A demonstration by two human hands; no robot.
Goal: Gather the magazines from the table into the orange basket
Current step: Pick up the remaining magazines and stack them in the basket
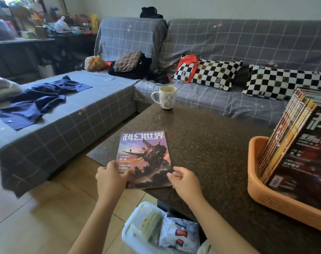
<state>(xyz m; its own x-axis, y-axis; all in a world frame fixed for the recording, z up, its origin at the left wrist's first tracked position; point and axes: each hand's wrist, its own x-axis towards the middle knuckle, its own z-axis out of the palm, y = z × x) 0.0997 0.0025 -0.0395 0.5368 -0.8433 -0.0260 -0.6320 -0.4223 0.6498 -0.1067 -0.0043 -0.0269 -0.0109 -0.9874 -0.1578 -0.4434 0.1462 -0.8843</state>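
One magazine [145, 154] with a spaceship cover lies flat at the near left corner of the dark stone table [220, 153]. My left hand [111, 178] grips its near left corner, thumb on the cover. My right hand [185, 180] rests at its near right corner, fingers curled and touching the edge; I cannot tell if it grips. The orange basket [266, 197] stands at the table's right edge. Several magazines [299, 143] stand upright in it, leaning, spines facing me.
A white mug [165, 97] with a dog drawing stands at the table's far edge. A grey checked sofa [220, 48] wraps behind and left, with checkered pillows [209, 74] and blue cloth [38, 101]. A white bin [156, 230] of packets sits on the floor below.
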